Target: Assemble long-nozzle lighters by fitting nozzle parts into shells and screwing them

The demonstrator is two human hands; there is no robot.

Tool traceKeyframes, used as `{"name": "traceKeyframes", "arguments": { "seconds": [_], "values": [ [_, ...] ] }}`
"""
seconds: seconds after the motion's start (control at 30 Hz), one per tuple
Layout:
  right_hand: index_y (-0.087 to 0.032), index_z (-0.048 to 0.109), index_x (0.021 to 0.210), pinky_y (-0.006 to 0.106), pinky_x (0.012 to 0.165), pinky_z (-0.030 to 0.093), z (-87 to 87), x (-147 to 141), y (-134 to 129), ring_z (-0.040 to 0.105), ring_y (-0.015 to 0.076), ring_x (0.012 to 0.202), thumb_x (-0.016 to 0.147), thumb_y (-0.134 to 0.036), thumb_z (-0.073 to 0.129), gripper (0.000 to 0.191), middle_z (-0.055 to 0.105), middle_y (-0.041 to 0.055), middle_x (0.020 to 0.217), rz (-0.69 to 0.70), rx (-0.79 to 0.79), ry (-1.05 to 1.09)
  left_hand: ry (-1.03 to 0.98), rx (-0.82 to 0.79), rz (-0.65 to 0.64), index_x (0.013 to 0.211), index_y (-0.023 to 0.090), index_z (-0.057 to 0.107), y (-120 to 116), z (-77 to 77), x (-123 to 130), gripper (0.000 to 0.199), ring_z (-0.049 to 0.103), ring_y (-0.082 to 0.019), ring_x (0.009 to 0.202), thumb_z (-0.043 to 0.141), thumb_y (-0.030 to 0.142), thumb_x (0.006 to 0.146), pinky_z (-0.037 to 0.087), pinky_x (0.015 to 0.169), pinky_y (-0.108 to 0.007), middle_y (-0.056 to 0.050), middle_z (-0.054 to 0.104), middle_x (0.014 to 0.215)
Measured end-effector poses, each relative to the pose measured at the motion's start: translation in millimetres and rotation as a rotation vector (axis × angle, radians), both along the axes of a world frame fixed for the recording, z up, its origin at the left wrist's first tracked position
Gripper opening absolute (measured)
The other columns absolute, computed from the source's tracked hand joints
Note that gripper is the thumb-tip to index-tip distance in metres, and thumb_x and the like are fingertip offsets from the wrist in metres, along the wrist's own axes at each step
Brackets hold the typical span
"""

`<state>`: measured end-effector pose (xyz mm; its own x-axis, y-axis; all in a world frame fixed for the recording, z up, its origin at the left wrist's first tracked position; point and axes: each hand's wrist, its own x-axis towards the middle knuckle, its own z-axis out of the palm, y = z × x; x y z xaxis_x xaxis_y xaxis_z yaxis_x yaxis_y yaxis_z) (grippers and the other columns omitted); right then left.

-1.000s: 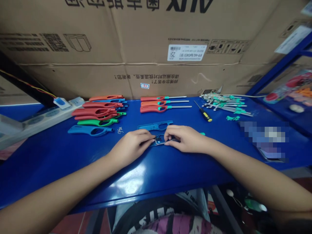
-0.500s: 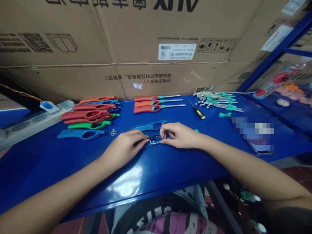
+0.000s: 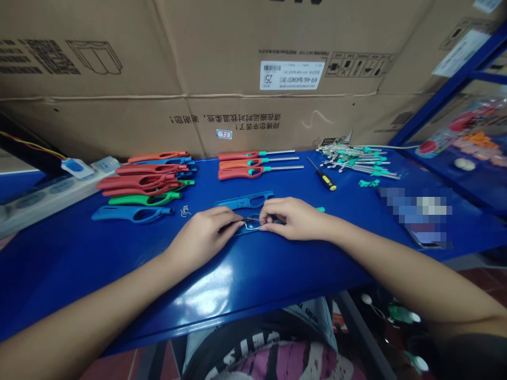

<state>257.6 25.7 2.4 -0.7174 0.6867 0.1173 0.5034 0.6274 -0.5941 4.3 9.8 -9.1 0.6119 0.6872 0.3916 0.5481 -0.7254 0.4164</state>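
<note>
Over a blue lighter shell half [image 3: 240, 231], my two hands are close together at the middle of the table. My left hand [image 3: 208, 229] pinches a small dark part at the shell's left side, mostly hidden by the fingertips. A thin white wire [image 3: 252, 228] bows across to the thumb and fingers of my right hand [image 3: 295, 219], which are closed on it. Just behind lies another blue shell half [image 3: 242, 200], its inner side up. A bit of green plastic [image 3: 320, 209] peeks out beyond my right hand.
Lighter handles [image 3: 138, 183] are piled at left near a power strip [image 3: 51, 192] and small screws [image 3: 185, 211]. Behind are lighters with metal tubes [image 3: 241, 172], a screwdriver [image 3: 325, 179], wired nozzle parts [image 3: 360, 158] and green pieces [image 3: 369, 183]. A phone [image 3: 415, 216] lies right.
The view has tipped slightly downward. Both hands stay at the shell half with their pinches kept, and only the fingers and the wire have shifted a little.
</note>
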Motion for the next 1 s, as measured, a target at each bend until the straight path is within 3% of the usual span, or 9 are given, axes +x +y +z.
{"name": "traceKeyframes", "arguments": {
  "seconds": [0.43, 0.63, 0.83, 1.0],
  "values": [
    [-0.019, 0.060, 0.092, 0.027, 0.071, 0.040, 1.2, 0.2, -3.3, 0.057, 0.0149, 0.081, 0.097, -0.025, 0.056, 0.009, 0.064, 0.0030, 0.092, -0.006, 0.075, -0.064, -0.008, -0.021, 0.045, 0.099, 0.016, 0.074, -0.5, 0.6, 1.8, 0.018, 0.071, -0.018, 0.083, 0.058, 0.024, 0.098, 0.055, 0.077, -0.029, -0.006, 0.075, 0.094],
    [-0.018, 0.062, 0.091, 0.025, 0.068, 0.040, -3.1, 1.0, -0.2, 0.052, 0.0119, 0.070, 0.093, -0.022, 0.061, 0.004, 0.063, 0.0009, 0.084, -0.001, 0.056, 0.017, -0.015, -0.039, 0.023, 0.098, 0.015, 0.075, -0.7, 0.3, 1.3, 0.016, 0.070, -0.019, 0.083, 0.061, 0.022, 0.097, 0.054, 0.075, -0.029, -0.006, 0.074, 0.091],
    [-0.017, 0.067, 0.093, 0.024, 0.065, 0.040, -1.5, 2.2, 0.1, 0.050, 0.0105, 0.068, 0.093, -0.021, 0.061, 0.007, 0.065, 0.0023, 0.089, 0.040, 0.026, 0.043, 0.019, -0.030, 0.007, 0.098, 0.014, 0.075, -4.1, 0.3, 1.6, 0.018, 0.070, -0.019, 0.086, 0.058, 0.021, 0.098, 0.056, 0.079, -0.031, -0.006, 0.073, 0.093],
    [-0.017, 0.067, 0.091, 0.023, 0.061, 0.038, -3.0, 0.9, 0.7, 0.046, 0.0088, 0.060, 0.090, -0.020, 0.063, 0.005, 0.063, -0.0004, 0.079, -0.014, 0.020, 0.054, 0.103, -0.008, 0.022, 0.102, 0.014, 0.074, -6.4, -1.0, 2.0, 0.022, 0.069, -0.020, 0.090, 0.053, 0.023, 0.100, 0.057, 0.083, -0.033, -0.008, 0.072, 0.096]
  ]
}}
